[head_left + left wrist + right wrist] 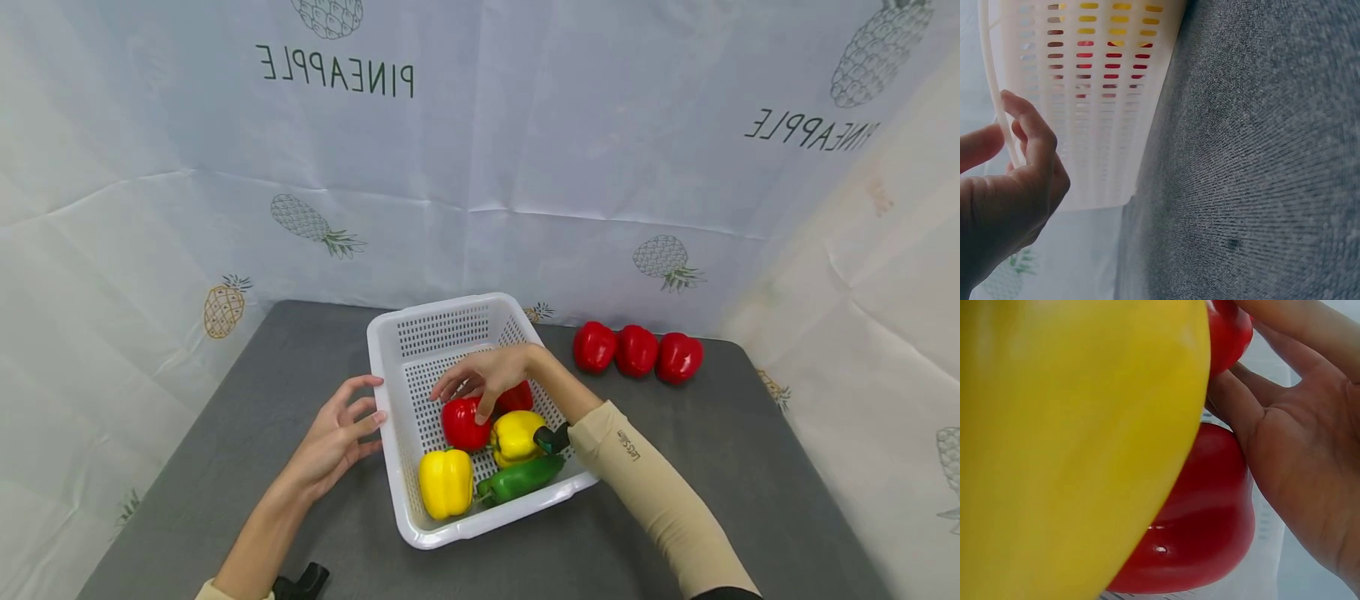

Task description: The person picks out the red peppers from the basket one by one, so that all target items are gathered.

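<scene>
Tilted slightly on the table, a white plastic basket (378, 354) holds several peppers. My left hand (340, 437) pinches its left rim between thumb and fingers, as the left wrist view also shows. Inside the basket, my right hand (487, 379) is over a red bell pepper (462, 427), thumb against its side and loosely spread fingers beyond it. Another red bell pepper (517, 397) lies partly hidden under that wrist. Nearer me are two yellow bell peppers (446, 483) and a long green pepper (522, 480). A yellow pepper (1079, 444) blocks much of the right wrist view.
Three red bell peppers (636, 350) stand in a row at the back right of the dark grey table (315, 350). A pale curtain (480, 150) printed with pineapples hangs behind and at the sides. Black wrist mounts (303, 579) are on both arms.
</scene>
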A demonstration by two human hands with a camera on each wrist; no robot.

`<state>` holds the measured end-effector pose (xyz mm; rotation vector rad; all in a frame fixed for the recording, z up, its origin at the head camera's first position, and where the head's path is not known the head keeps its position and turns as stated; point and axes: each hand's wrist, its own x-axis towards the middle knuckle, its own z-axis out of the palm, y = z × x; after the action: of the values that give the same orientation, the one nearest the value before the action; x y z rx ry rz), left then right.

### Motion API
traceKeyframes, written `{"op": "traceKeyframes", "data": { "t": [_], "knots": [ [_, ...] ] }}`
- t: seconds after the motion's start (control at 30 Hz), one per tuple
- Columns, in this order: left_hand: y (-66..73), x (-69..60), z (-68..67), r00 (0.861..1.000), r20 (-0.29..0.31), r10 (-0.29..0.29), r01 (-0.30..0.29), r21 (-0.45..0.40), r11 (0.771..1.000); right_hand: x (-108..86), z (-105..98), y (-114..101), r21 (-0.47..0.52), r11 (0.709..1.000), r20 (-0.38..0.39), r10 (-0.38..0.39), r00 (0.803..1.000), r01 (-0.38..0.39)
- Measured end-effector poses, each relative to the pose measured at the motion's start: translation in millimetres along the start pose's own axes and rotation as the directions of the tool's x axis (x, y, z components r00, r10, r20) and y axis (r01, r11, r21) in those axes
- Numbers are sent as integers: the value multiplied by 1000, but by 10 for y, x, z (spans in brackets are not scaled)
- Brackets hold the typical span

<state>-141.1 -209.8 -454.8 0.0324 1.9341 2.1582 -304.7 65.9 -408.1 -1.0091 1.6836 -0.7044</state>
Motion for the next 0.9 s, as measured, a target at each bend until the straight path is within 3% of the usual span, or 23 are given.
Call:
{"op": "traceKeyframes", "data": {
  "t": [0.33, 0.9],
  "knots": [
    [5, -4, -9, 1000, 3, 3, -3, -2, 1000, 31, 27, 16, -21, 1000, -23, 7, 1000, -7],
    [10, 2, 0, 1000, -2, 1, -1, -1, 1000, 63, 61, -36, -77, 995, 17, 60, 998, -59]
  ]
}}
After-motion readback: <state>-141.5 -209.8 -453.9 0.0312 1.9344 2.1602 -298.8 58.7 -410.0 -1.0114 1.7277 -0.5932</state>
